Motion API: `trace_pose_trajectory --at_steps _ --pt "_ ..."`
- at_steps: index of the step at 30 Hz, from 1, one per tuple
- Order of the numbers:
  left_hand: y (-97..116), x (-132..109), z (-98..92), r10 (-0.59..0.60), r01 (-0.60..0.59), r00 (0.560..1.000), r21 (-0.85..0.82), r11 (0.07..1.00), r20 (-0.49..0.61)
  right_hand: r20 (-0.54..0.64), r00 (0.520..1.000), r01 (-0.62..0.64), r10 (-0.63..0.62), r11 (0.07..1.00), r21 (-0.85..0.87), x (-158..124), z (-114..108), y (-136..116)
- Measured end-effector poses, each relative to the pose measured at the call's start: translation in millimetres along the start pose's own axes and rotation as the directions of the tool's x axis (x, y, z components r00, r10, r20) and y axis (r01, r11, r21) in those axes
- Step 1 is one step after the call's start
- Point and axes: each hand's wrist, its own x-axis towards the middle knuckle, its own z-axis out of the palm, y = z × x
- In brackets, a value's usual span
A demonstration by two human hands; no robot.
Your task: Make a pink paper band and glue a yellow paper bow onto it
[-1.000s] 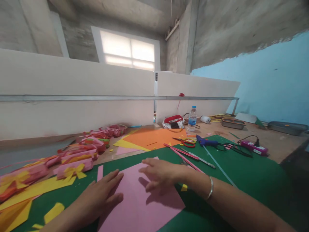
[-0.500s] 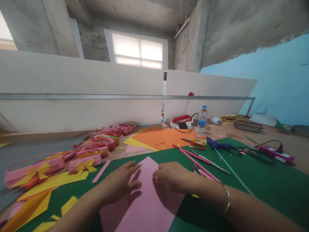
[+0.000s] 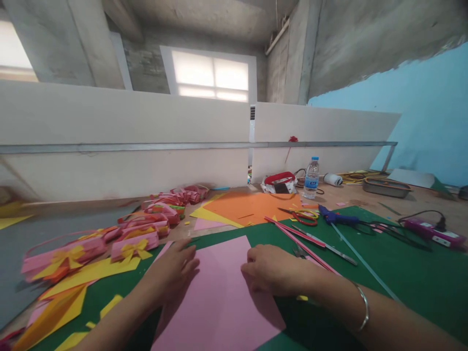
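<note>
A sheet of pink paper (image 3: 219, 287) lies flat on the green cutting mat (image 3: 365, 292) in front of me. My left hand (image 3: 175, 270) rests along its left edge, fingers apart and loosely bent. At the right edge, my right hand (image 3: 272, 268) is closed, with thumb and fingertips pinching the paper near its upper right corner. Just beyond my right hand lie narrow pink strips (image 3: 296, 239) and a slim silver pen-like tool (image 3: 325, 243). Red-handled scissors (image 3: 303, 217) sit farther back.
Pink folded paper bags with yellow bows (image 3: 87, 251) line the left side, beside yellow paper pieces (image 3: 91, 278). Orange sheets (image 3: 252, 207) lie behind the mat. To the right are a blue glue gun (image 3: 336, 217), a water bottle (image 3: 312, 179) and a purple power strip (image 3: 435, 231).
The pink sheet has turned, so its far end now shows as a straight edge instead of a point. My left hand has shifted left, and my right hand slightly right.
</note>
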Motion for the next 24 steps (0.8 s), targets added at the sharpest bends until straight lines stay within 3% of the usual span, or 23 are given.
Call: trace_pose_trajectory --at_steps 4,9,11,17,24 --pt "10 -4 5.1 0.093 -0.086 0.991 -0.074 0.994 0.093 -0.041 0.999 0.018 -0.021 0.998 -0.061 0 -4 -8" --pt "15 -9 2.2 0.116 -0.1 0.984 -0.123 0.987 0.135 -0.001 0.944 0.329 -0.331 0.938 -0.111 -6 2 -44" --pt "18 -10 -1.4 0.115 -0.096 0.984 -0.139 0.986 0.139 -0.004 0.923 0.379 -0.384 0.914 -0.145 -9 11 -58" --pt "23 -10 -9.0 0.093 -0.067 0.983 -0.16 0.985 0.158 -0.12 0.918 0.353 -0.379 0.916 -0.191 -8 38 -68" --pt "27 -12 -12.2 0.098 -0.075 0.983 -0.146 0.986 0.155 -0.079 0.932 0.327 -0.353 0.916 -0.232 -5 31 -63"
